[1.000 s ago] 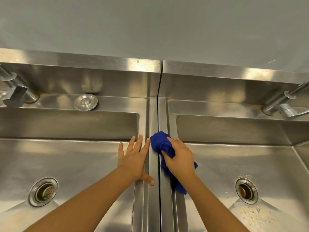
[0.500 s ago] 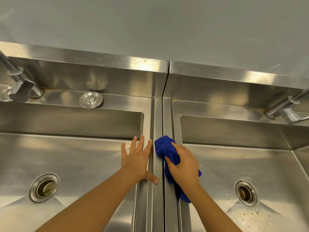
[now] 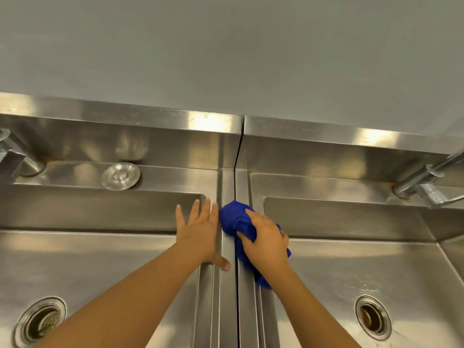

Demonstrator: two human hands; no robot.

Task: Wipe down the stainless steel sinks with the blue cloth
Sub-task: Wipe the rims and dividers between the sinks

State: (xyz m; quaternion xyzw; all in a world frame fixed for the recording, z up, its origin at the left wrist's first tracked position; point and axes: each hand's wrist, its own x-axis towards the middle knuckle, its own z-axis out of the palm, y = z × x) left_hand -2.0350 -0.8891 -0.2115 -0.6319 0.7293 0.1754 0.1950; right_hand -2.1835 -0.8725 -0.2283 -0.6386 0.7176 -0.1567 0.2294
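The left sink and right sink meet at a seam, with the left hand flat on the rim left of it, the right hand holding the cloth on the rim right of it, and a cap on the ledge behind the left basin

Two stainless steel sinks are set side by side, the left sink and the right sink, parted by a narrow dark seam. A bunched blue cloth is pressed onto the right sink's inner rim, just beside the seam, gripped by the right hand.
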